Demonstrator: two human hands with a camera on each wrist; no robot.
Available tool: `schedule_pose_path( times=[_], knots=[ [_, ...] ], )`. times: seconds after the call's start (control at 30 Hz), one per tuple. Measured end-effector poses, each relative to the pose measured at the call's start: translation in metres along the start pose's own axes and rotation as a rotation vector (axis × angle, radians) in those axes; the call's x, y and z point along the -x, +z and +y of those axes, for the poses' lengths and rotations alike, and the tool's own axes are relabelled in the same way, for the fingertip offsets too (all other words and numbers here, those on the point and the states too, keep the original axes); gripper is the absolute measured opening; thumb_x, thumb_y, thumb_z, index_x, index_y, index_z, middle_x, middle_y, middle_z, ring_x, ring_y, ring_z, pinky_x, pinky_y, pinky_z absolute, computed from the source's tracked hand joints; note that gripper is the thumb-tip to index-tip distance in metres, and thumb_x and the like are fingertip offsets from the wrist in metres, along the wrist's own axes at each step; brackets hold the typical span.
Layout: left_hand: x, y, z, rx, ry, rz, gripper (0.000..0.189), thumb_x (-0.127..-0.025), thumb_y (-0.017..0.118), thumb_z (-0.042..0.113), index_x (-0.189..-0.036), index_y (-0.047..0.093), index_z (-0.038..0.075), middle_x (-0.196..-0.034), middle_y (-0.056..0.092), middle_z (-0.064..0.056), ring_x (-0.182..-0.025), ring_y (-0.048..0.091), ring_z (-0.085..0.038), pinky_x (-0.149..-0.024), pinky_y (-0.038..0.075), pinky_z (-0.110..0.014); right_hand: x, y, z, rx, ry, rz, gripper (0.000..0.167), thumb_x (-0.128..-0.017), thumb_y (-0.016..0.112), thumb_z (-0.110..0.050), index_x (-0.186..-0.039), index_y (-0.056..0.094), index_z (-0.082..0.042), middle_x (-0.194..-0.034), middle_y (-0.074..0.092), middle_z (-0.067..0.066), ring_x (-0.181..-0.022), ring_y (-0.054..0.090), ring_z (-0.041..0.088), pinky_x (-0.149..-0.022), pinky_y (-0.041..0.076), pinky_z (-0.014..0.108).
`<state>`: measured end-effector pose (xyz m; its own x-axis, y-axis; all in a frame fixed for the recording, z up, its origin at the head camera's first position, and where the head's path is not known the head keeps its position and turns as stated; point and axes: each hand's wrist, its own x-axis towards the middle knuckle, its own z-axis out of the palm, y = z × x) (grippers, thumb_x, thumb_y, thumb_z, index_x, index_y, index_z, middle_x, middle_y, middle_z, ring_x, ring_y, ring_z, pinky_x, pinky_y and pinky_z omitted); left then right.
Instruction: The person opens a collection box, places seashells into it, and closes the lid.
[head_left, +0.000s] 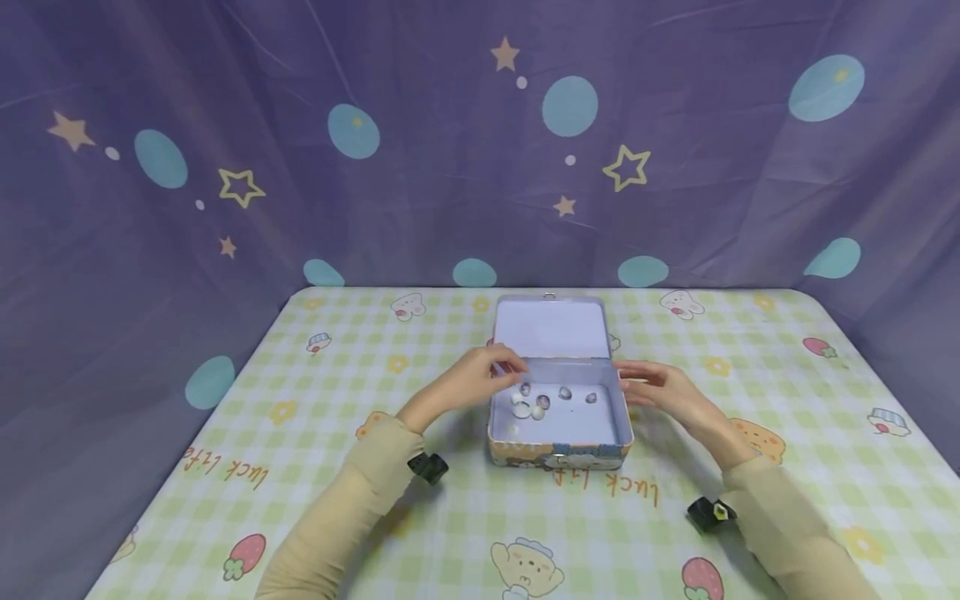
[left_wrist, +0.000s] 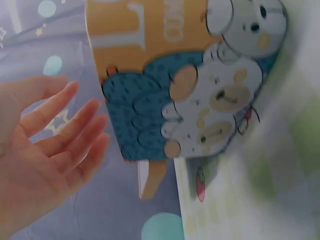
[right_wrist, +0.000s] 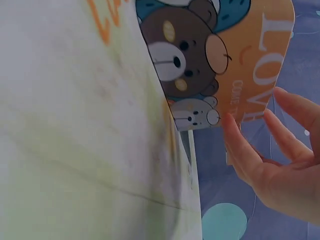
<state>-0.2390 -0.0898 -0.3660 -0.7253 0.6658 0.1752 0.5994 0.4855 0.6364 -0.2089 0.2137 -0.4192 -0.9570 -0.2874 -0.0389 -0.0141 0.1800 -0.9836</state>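
Observation:
An open hinged tin box (head_left: pixel 528 456) sits on the table with its lid (head_left: pixel 551 329) tipped back away from me. Inside lie several small white and purplish-brown pieces that look like shells (head_left: pixel 543 402), mostly toward the left. My left hand (head_left: pixel 477 377) hovers at the box's left rim with loosely bent fingers, nothing between them. In the left wrist view that hand (left_wrist: pixel 65 142) is apart from the printed side wall (left_wrist: pixel 200 100). At the right wall, my right hand (head_left: pixel 670 398) has its fingertips against or very near the back corner, thumb spread apart; the right wrist view shows bear drawings there (right_wrist: pixel 195 60).
A green-and-white checked tablecloth (head_left: pixel 337 500) with cartoon prints covers the table. Behind it hangs a purple curtain (head_left: pixel 450 208) with stars and blue ovals. Each wrist wears a black camera, the left one (head_left: pixel 428 467) and the right one (head_left: pixel 709 514).

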Motion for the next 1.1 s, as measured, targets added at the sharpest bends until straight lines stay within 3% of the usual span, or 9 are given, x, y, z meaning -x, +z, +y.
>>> schedule_pose_path(
  times=[0.23, 0.43, 0.6, 0.73, 0.8, 0.87, 0.97, 1.03, 1.1],
  knots=[
    [-0.004, -0.005, -0.019, 0.035, -0.077, 0.177, 0.016, -0.083, 0.057, 0.007, -0.096, 0.064, 0.002, -0.094, 0.06, -0.009, -0.083, 0.056, -0.019, -0.073, 0.048, -0.029, -0.017, -0.01, -0.007, 0.025, 0.007, 0.0, 0.052, -0.087, 0.056, -0.018, -0.129, 0.038, 0.007, -0.124, 0.043, 0.029, -0.095, 0.057, 0.007, -0.084, 0.045, 0.032],
    [-0.01, -0.006, -0.035, 0.038, -0.155, 0.308, 0.021, -0.083, 0.056, 0.005, -0.103, 0.06, -0.002, -0.101, 0.058, -0.015, -0.09, 0.057, -0.026, -0.075, 0.048, -0.03, -0.036, -0.017, -0.013, 0.049, 0.021, 0.05, 0.049, -0.091, 0.049, -0.015, -0.132, 0.033, 0.007, -0.124, 0.039, 0.033, -0.101, 0.055, 0.021, -0.087, 0.043, 0.033],
    [-0.016, -0.007, -0.051, 0.07, -0.22, 0.329, 0.031, -0.085, 0.053, 0.007, -0.115, 0.052, -0.003, -0.111, 0.053, -0.022, -0.097, 0.055, -0.032, -0.083, 0.046, -0.037, -0.05, -0.021, -0.015, 0.024, 0.073, 0.079, 0.051, -0.094, 0.042, -0.016, -0.136, 0.024, 0.004, -0.127, 0.036, 0.033, -0.106, 0.051, 0.027, -0.092, 0.039, 0.038],
    [-0.022, -0.006, -0.065, 0.135, -0.303, 0.312, 0.039, -0.087, 0.054, 0.013, -0.123, 0.047, 0.002, -0.118, 0.051, -0.021, -0.101, 0.054, -0.033, -0.084, 0.045, -0.04, -0.06, -0.02, -0.013, -0.055, 0.11, 0.082, 0.055, -0.093, 0.043, -0.018, -0.139, 0.018, 0.003, -0.131, 0.03, 0.033, -0.102, 0.052, 0.023, -0.096, 0.034, 0.043],
    [-0.03, 0.003, -0.099, 0.194, -0.279, 0.326, 0.044, -0.086, 0.057, 0.022, -0.125, 0.046, 0.006, -0.117, 0.053, -0.018, -0.095, 0.057, -0.029, -0.076, 0.048, -0.034, -0.065, -0.02, -0.01, -0.092, 0.122, 0.086, 0.057, -0.093, 0.044, -0.017, -0.139, 0.016, 0.001, -0.133, 0.028, 0.033, -0.099, 0.052, 0.019, -0.097, 0.033, 0.043],
    [-0.037, 0.01, -0.122, 0.274, -0.3, 0.312, 0.049, -0.086, 0.057, 0.026, -0.13, 0.042, 0.012, -0.119, 0.052, -0.015, -0.095, 0.058, -0.025, -0.075, 0.049, -0.032, -0.07, -0.02, -0.007, -0.132, 0.132, 0.084, 0.059, -0.093, 0.044, -0.018, -0.14, 0.013, 0.0, -0.134, 0.026, 0.032, -0.1, 0.05, 0.02, -0.097, 0.033, 0.043],
    [-0.049, 0.021, -0.152, 0.416, -0.313, 0.317, 0.054, -0.088, 0.054, 0.023, -0.136, 0.033, 0.011, -0.117, 0.051, -0.018, -0.089, 0.06, -0.026, -0.071, 0.051, -0.031, -0.075, -0.02, -0.002, -0.187, 0.141, 0.084, 0.06, -0.093, 0.045, -0.018, -0.141, 0.012, -0.001, -0.136, 0.024, 0.03, -0.099, 0.05, 0.021, -0.097, 0.033, 0.043],
    [-0.054, 0.025, -0.156, 0.509, -0.377, 0.308, 0.055, -0.09, 0.051, 0.015, -0.138, 0.026, 0.008, -0.117, 0.05, -0.023, -0.09, 0.059, -0.031, -0.074, 0.05, -0.037, -0.078, -0.02, 0.0, -0.215, 0.144, 0.084, 0.06, -0.093, 0.044, -0.018, -0.141, 0.011, -0.001, -0.136, 0.022, 0.03, -0.094, 0.053, 0.017, -0.096, 0.034, 0.043],
    [-0.06, 0.033, -0.174, 0.59, -0.354, 0.312, 0.055, -0.089, 0.052, 0.016, -0.138, 0.027, 0.008, -0.112, 0.054, -0.023, -0.086, 0.061, -0.03, -0.071, 0.051, -0.037, -0.08, -0.019, 0.002, -0.235, 0.15, 0.091, 0.059, -0.093, 0.043, -0.017, -0.14, 0.012, 0.0, -0.136, 0.023, 0.03, -0.086, 0.056, 0.011, -0.095, 0.037, 0.04]
  ],
)
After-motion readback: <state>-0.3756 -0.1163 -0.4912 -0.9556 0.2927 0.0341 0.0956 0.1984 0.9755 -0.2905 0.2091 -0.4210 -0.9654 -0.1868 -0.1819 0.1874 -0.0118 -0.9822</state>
